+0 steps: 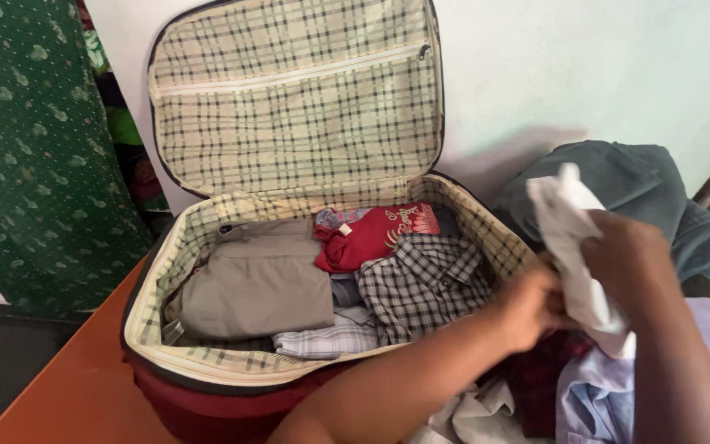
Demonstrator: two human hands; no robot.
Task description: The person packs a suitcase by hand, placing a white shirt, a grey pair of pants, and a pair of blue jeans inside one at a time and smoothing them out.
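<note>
An open red suitcase (154, 329) with checked lining lies on an orange-brown surface, its lid (297, 90) leaning on the wall. Inside are a folded grey-brown garment (260, 284), a red garment (371, 234), a black-and-white checked shirt (425, 284) and a pale striped cloth (322, 339). To the right of the case both hands grip a white cloth (573, 238). My left hand (527, 308) clutches its lower part. My right hand (630, 263) wraps its upper part.
A pile of clothes lies at lower right: a light blue shirt (597, 403), a dark red piece (544, 378), white fabric (474, 415). Grey-blue jeans (643, 185) sit behind the hands. A green patterned curtain (30, 156) hangs at left.
</note>
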